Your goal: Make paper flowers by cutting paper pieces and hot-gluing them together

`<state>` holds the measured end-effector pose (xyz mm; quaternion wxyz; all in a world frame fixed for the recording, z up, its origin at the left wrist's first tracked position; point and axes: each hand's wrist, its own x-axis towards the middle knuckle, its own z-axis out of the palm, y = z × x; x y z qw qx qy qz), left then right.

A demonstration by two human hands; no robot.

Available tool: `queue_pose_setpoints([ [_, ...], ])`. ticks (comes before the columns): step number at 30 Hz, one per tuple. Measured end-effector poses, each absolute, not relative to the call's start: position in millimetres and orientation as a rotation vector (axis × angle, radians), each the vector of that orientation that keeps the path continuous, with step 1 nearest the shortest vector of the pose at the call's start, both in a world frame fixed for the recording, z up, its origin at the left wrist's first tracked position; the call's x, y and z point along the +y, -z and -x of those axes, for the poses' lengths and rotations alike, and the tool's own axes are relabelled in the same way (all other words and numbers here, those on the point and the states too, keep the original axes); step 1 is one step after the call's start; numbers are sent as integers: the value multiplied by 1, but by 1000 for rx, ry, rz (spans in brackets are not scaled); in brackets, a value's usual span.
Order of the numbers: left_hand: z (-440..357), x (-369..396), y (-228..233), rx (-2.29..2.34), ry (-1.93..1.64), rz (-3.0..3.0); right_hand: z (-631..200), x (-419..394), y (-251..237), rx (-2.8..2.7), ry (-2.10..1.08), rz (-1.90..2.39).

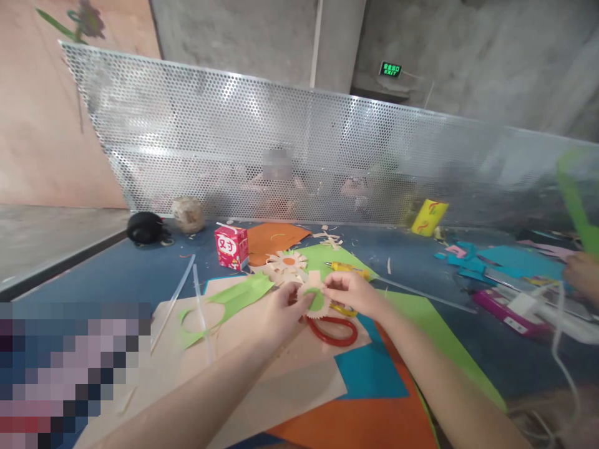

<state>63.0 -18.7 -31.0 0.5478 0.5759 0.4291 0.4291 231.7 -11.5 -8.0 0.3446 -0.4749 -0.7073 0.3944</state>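
Holding: both hands meet over the table centre on one small paper flower cutout [314,298], green disc with a fringed beige rim.
Left hand: left hand [283,310] comes in from lower left, thumb and fingertips pinching the cutout's left edge.
Right hand: right hand [352,290] comes in from lower right, fingers curled, pinching the cutout's top-right edge.
Cutout position: lifted just above the paper pile, between the two hands, directly over the scissors.
Scissors: red-handled scissors [333,329] lie flat on the beige sheet, partly under the hands; a yellow-handled pair [349,269] sits just behind the right hand.
Paper under hands: beige sheets [262,380], a blue sheet [369,373], an orange sheet [346,427] and a long green sheet [435,337], overlapping.
Green offcut: green strip with a cut-out ring [219,305] lies left of the left hand.
Finished piece: beige fringed flower with orange centre [286,262] lies behind the hands, beside a red and white carton [231,246].
Far side: perforated metal screen [299,156] runs along the table's back edge; yellow tube [429,217] leans near it.
Other person: a hand [583,274] at the right edge holds a green sheet [578,199]; grip detail can't tell.
Table: blue table top [116,274], littered with paper scraps.
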Motion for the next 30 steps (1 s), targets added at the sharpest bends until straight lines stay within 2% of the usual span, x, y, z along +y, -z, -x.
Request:
queue_pose_setpoints([
  [12,-63,-17,42,987,-993,-1420,-232,-11,6,-1816,-1021,1255],
  [30,-62,-21,29,1039,-1058,-1532,-232,-18,0,-1982,-1035,1226],
])
